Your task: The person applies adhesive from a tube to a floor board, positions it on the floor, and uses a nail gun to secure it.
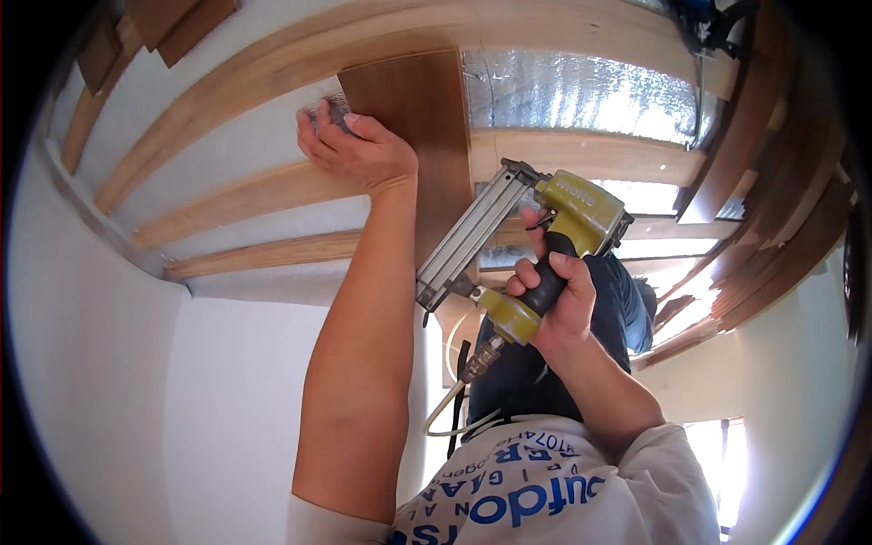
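My right hand [563, 295] is wrapped round the black grip of a yellow-green air nail gun [581, 213], its index finger up by the trigger. The gun's long grey magazine [477, 236] slants down to the left, and a pale air hose [434, 409] joins it at a metal coupling. My left hand [363, 154] is at the left edge of a brown wooden board [409, 91] lying across the pale battens. Its fingers are loosely bent and apart, with no object visible in them. The wrist hides part of the board's edge.
Pale wooden battens [300, 186] run across the floor, with silver foil [590, 95] between them. Many brown boards [772, 263] are stacked at the right; a few more [177, 27] lie at the far left. A white wall [245, 363] stands on the left. My knee [618, 300] is beside the gun.
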Demonstrator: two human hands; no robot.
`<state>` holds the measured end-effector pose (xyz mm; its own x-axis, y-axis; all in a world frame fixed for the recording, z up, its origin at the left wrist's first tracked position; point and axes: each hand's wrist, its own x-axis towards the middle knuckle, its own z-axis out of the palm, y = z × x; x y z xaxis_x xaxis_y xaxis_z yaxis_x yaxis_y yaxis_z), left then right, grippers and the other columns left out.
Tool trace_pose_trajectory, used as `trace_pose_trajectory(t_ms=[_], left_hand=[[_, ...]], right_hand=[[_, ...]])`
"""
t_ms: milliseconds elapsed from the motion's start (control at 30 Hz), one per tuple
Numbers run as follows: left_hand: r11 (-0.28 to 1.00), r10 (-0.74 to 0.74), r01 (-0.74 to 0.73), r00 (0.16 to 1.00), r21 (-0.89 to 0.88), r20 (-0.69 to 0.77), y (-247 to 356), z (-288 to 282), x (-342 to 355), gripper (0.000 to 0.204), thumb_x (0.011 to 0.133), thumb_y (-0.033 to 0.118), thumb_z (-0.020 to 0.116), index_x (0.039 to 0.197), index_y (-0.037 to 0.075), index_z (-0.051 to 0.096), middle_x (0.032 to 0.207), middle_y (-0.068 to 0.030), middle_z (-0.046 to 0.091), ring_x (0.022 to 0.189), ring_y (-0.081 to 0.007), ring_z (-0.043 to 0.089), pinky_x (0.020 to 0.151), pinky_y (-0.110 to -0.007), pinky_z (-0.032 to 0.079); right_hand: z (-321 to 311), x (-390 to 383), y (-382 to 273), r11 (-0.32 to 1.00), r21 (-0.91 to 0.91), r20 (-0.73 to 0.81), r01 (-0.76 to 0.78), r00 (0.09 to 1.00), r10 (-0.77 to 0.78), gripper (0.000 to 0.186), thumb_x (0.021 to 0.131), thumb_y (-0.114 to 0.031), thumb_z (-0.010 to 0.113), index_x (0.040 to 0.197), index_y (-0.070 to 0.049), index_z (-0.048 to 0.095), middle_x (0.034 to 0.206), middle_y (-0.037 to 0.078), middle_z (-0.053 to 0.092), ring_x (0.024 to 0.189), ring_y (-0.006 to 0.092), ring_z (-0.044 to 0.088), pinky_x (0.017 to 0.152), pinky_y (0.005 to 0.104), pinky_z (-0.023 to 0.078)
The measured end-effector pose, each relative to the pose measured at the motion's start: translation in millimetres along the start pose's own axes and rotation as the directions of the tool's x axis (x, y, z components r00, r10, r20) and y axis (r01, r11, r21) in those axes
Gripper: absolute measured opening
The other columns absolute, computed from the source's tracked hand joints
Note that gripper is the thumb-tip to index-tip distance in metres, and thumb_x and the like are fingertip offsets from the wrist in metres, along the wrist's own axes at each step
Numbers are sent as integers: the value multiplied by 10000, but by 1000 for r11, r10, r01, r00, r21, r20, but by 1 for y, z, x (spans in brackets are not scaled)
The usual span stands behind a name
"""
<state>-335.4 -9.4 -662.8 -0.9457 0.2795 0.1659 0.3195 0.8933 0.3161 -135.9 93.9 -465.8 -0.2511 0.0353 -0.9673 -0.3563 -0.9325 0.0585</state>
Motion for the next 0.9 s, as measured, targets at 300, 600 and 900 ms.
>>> trace_pose_trajectory(t_ms=[300, 600, 900], left_hand=[[998, -64, 65, 998, -5, 28, 7, 7, -3, 407, 994, 253, 458, 1283, -17, 556, 1434, -252, 484, 1367, -402, 432, 1091, -557, 359], [999, -48, 48, 999, 13, 6, 1, 6, -1, 385, 993, 237, 467, 1284, -1, 547, 1421, -260, 480, 1337, -418, 458, 1077, -555, 378], [998, -52, 50, 994, 27, 91, 8, 0, -1, 408, 985, 195, 459, 1264, -93, 534, 1486, -302, 396, 1370, -437, 396, 1116, -553, 334]], right_hand=[[-21, -7, 28, 1000, 15, -54, 10, 999, -9, 568, 871, -119, 630, 1411, -55, 469, 1501, 39, 509, 876, 202, 659, 815, 395, 559], [-10, 9, 28, 974, -143, 55, 174, 984, -168, 670, 866, -125, 631, 1493, -69, 400, 1535, 59, 477, 880, 164, 632, 830, 393, 536], [15, 6, -20, 826, -510, -83, 238, 943, -322, 420, 922, -52, 543, 1336, 13, 530, 1214, 93, 615, 794, 157, 641, 764, 335, 554]])
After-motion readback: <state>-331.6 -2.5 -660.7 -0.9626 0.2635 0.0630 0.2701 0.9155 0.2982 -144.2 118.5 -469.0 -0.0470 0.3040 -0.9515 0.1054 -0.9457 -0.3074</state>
